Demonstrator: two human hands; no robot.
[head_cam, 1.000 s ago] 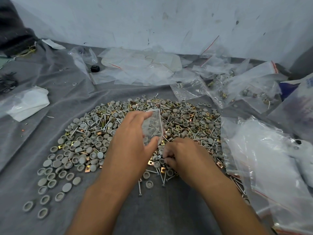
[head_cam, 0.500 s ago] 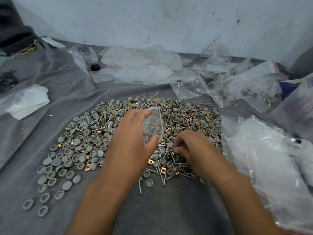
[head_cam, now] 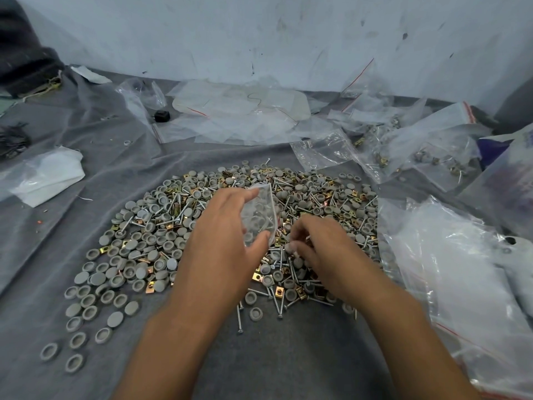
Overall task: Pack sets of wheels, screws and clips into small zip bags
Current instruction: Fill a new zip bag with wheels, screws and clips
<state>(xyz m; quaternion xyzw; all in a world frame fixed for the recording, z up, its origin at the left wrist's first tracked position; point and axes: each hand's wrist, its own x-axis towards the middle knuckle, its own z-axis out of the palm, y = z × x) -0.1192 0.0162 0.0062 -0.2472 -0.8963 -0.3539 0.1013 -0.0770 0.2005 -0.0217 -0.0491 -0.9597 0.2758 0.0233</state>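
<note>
Fingers (head_cam: 253, 197) round one zip bag (head_cam: 259, 215)

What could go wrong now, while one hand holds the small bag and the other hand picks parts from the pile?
1. The left hand pinches the small clear zip bag, already holding grey parts, only by its side; a loose grip might tilt it and spill them.
2. The right hand picks in the mixed heap of grey round wheels, silver screws and brass clips, so a wrong count seems possible.
3. Sharp screw tips may prick fingers or pierce the thin bag.
</note>
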